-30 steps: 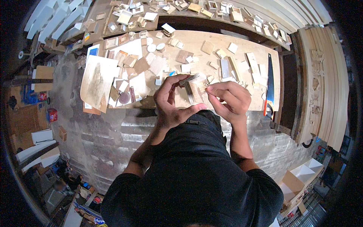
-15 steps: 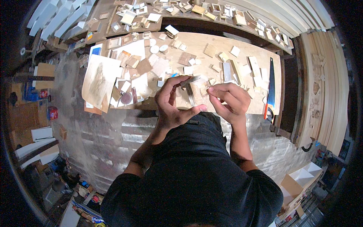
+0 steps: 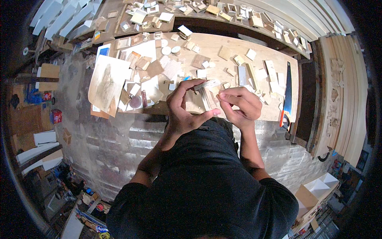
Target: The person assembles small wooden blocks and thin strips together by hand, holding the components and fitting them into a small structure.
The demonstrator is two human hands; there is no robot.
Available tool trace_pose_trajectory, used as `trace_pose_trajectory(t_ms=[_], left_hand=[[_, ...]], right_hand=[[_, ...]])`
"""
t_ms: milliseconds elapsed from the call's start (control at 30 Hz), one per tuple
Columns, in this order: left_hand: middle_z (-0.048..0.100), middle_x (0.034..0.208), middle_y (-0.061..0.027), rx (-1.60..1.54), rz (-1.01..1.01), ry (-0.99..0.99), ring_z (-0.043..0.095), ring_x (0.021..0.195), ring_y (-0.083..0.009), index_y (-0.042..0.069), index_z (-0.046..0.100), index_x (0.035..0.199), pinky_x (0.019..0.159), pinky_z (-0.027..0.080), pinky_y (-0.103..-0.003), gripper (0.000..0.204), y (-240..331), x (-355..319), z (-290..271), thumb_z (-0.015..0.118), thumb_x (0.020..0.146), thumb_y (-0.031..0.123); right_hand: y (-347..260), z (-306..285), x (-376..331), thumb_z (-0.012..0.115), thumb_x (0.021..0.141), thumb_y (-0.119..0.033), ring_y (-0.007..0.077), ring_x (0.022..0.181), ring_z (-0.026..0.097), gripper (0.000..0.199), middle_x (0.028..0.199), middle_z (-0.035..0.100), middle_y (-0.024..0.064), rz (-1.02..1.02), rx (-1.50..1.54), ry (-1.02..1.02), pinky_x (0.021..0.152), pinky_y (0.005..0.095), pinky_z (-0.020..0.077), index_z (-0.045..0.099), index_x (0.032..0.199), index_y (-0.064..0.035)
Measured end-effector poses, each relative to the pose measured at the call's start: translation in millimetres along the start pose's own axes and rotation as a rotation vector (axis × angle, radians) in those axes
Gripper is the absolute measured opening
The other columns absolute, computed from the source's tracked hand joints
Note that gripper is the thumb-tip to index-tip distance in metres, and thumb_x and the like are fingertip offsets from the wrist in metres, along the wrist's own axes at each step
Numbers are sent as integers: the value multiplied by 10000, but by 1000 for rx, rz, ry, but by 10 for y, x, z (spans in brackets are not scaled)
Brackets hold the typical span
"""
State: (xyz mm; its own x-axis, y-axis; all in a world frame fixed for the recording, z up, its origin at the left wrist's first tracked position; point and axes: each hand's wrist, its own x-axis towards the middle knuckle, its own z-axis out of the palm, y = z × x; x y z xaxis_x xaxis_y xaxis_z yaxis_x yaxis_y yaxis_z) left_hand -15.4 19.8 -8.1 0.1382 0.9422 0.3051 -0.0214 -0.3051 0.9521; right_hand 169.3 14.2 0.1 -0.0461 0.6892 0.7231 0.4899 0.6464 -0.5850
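Observation:
Over the workbench's near edge, my left hand (image 3: 182,106) grips a small wooden piece (image 3: 207,98), with the thumb under its near end and the fingers at its far end. It looks like a little assembly of joined thin boards, with a pale crosspiece at the far end. Beside it on the right, my right hand (image 3: 242,104) is closed in a pinch, fingertips close to the piece's right side. Whatever those fingertips hold is too small to make out. Small wood blocks (image 3: 230,72) and a grey rectangular block (image 3: 242,75) lie just beyond my hands.
A handsaw (image 3: 287,91) with an orange handle lies at the bench's right end. To the left are a stained pale sheet (image 3: 109,83) and a dark round disc (image 3: 135,102). Small wooden boxes (image 3: 256,20) crowd the back shelf; long planks (image 3: 346,95) stand right.
The wooden piece has turned slightly in my left hand, so its far crosspiece shows a paler face. My right hand keeps its pinch beside it. The whole view has shifted a little.

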Motion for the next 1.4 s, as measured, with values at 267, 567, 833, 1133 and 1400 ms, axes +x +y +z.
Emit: trace_pose_trajectory(t_ms=[267, 567, 833, 1133, 1400], left_hand=[[669, 1077, -119, 229, 109, -45, 650, 1003, -239, 24, 620, 1139, 893, 508, -348, 605, 99, 108, -90, 879, 610, 164], [657, 1095, -144, 434, 155, -164, 649, 1012, -276, 40, 622, 1151, 880, 512, -362, 649, 120, 163, -141, 891, 566, 126], [663, 1082, -129, 449, 76, -169, 631, 1007, -322, 57, 624, 1129, 890, 499, -393, 610, 122, 174, -130, 847, 562, 80], [644, 1099, -100, -104, -177, -186, 616, 1023, -171, -14, 567, 1198, 908, 494, -315, 737, -74, 82, -216, 931, 588, 182], [605, 1186, -140, -322, -255, -186, 588, 1104, -188, -65, 506, 1236, 995, 461, -330, 852, -118, 58, -214, 957, 574, 223]], right_hand=[[-24, -7, 30, 740, 672, 100, 146, 657, 669, 191, 788, 702, 104, 58, 18, -88, 536, 239, 508, 721, 825, -12], [-51, -14, 61, 746, 649, -26, 215, 635, 641, 177, 797, 675, 52, 61, -108, -165, 548, 325, 488, 711, 814, -79], [-108, -68, 146, 738, 658, 39, 188, 647, 662, 201, 789, 696, 75, 14, -149, -203, 533, 277, 495, 720, 839, -45], [-244, -107, 87, 746, 705, 46, 129, 623, 641, 146, 793, 706, 76, 201, -21, -103, 481, 232, 461, 718, 815, -45], [-210, -29, -10, 745, 722, 30, 127, 552, 604, 127, 796, 711, 70, 237, -13, -66, 453, 235, 445, 705, 810, -53]])
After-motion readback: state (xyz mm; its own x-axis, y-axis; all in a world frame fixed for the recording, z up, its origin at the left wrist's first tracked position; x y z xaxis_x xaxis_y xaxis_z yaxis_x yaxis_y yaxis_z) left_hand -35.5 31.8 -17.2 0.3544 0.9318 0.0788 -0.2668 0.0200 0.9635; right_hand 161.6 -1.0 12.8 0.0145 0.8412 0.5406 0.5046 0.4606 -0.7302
